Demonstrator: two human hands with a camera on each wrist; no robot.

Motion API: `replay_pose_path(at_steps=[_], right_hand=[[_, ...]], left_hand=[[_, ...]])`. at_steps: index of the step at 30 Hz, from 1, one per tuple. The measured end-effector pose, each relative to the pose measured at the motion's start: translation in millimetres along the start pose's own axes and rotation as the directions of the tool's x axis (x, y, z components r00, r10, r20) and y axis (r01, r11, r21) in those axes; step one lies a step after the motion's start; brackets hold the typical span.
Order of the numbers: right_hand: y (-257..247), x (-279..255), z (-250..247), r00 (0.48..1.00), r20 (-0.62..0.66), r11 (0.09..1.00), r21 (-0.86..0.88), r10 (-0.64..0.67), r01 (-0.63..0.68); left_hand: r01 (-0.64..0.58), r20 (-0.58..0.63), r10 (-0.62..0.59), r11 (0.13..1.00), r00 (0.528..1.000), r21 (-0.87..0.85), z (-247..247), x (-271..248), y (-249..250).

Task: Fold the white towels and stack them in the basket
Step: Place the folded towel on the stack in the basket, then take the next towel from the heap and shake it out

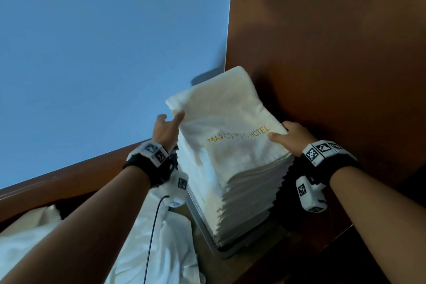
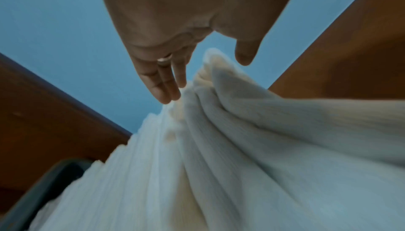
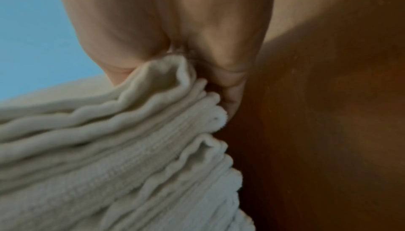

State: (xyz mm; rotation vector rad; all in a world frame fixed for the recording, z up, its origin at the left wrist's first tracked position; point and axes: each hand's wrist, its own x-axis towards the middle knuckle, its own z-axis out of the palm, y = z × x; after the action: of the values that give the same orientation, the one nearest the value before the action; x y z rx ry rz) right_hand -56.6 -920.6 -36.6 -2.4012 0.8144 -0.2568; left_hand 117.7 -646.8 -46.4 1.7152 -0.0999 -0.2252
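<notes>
Two hands on the pile here. My right hand (image 1: 292, 136) is pinching the near right corner of the top folded white towel with the gold hotel lettering (image 1: 230, 127), thumb on top and fingers tucked under the edge. My left hand (image 1: 167, 130) is at the left edge of that same towel, fingers straight and loose, thumb just touching the cloth, not gripping anything as far as the left wrist view shows.

That towel sits on top of a tall stack of folded white towels (image 1: 242, 196), which fills the grey plastic basket (image 1: 200, 217) and rises well above its rim, so only the basket's near wall and bottom corner show.

It's tight around it: a reddish-brown wooden panel (image 1: 334, 41) stands right behind and to the right of the stack, my right hand is squeezed between towels and wood. A pale blue wall (image 1: 103, 53) is off to the left. Loose, unfolded white cloth (image 1: 166, 249) lies heaped just left of the basket, with a thin black cable (image 1: 153, 226) hanging across it from my left wrist.
</notes>
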Motion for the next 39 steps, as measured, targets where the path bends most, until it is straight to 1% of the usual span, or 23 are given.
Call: replay_pose_path(at_steps=[3,7,10,12,13,14,15,16,17,18,19,20,21,22,23,24,25,26,28,30,33,36,39], right_hand=[[-3,-4,2,1.000,-0.014,1.000,-0.005,-0.003,0.003],[-1,-4,-1,1.000,0.005,0.995,0.101,-0.004,0.003],[-1,-5,-7,0.999,0.036,0.977,0.211,-0.036,0.028],[0,-5,-11,0.998,0.028,0.964,0.261,-0.057,0.048],[1,-3,-12,0.998,0.017,0.965,0.257,-0.059,0.053],[2,-1,-11,0.999,0.003,0.972,0.229,-0.049,0.047],[3,1,-9,0.999,-0.016,0.984,0.175,-0.029,0.031],[4,2,-6,0.999,-0.050,0.995,0.097,-0.006,0.011],[3,3,-3,0.995,-0.100,1.000,-0.005,0.003,-0.003],[1,2,0,0.988,-0.153,0.992,-0.123,-0.017,-0.002],[-3,-2,3,0.978,-0.198,0.972,-0.235,-0.065,0.017],[-10,-7,6,0.963,-0.232,0.944,-0.324,-0.138,0.057],[-19,-13,9,0.945,-0.248,0.920,-0.377,-0.215,0.110],[-28,-19,13,0.932,-0.237,0.902,-0.400,-0.275,0.165],[-39,-25,17,0.929,-0.199,0.889,-0.407,-0.312,0.211],[-48,-29,22,0.938,-0.137,0.882,-0.407,-0.318,0.239],[-56,-31,27,0.952,-0.065,0.876,-0.415,-0.299,0.247],[-62,-31,32,0.965,0.007,0.874,-0.423,-0.261,0.239],[-67,-27,37,0.979,0.114,0.890,-0.408,-0.171,0.203],[-65,-20,42,0.975,0.194,0.908,-0.381,-0.107,0.175],[-59,-11,50,0.963,0.255,0.905,-0.387,-0.081,0.179],[-56,-5,58,0.960,0.270,0.899,-0.399,-0.072,0.180],[-52,1,62,0.957,0.281,0.903,-0.392,-0.065,0.176]], left_hand=[[-0.035,0.022,0.034,0.998,0.999,0.054,-2,31,6],[-0.148,0.045,0.146,0.988,0.988,0.042,1,51,13],[-0.192,0.037,0.195,0.979,0.980,-0.065,2,57,25],[-0.172,0.011,0.175,0.976,0.984,-0.134,4,61,33],[-0.162,-0.013,0.162,0.977,0.987,-0.136,6,62,35],[-0.155,-0.042,0.151,0.984,0.988,-0.088,7,62,35],[-0.157,-0.079,0.158,0.987,0.984,0.020,8,61,34],[-0.167,-0.106,0.188,0.970,0.976,0.178,8,60,31],[-0.192,-0.100,0.239,0.920,0.966,0.342,9,61,25],[-0.238,-0.074,0.308,0.847,0.949,0.476,8,60,21],[-0.290,-0.049,0.383,0.771,0.922,0.567,7,58,18],[-0.351,-0.029,0.472,0.694,0.881,0.628,6,54,18],[-0.426,0.007,0.569,0.607,0.822,0.671,6,50,20],[-0.502,0.083,0.643,0.502,0.761,0.704,9,46,23],[-0.575,0.198,0.675,0.395,0.710,0.716,14,41,27],[-0.629,0.325,0.656,0.297,0.681,0.719,20,36,31],[-0.663,0.437,0.599,0.222,0.671,0.715,27,31,34],[-0.672,0.514,0.519,0.171,0.683,0.721,34,28,37],[-0.654,0.582,0.369,0.099,0.724,0.750,42,31,38],[-0.633,0.604,0.258,0.039,0.754,0.773,45,42,36],[-0.633,0.618,0.180,0.035,0.765,0.774,48,60,31],[-0.630,0.618,0.138,0.073,0.774,0.773,55,72,23],[-0.632,0.623,0.119,0.067,0.773,0.772,62,81,19]])
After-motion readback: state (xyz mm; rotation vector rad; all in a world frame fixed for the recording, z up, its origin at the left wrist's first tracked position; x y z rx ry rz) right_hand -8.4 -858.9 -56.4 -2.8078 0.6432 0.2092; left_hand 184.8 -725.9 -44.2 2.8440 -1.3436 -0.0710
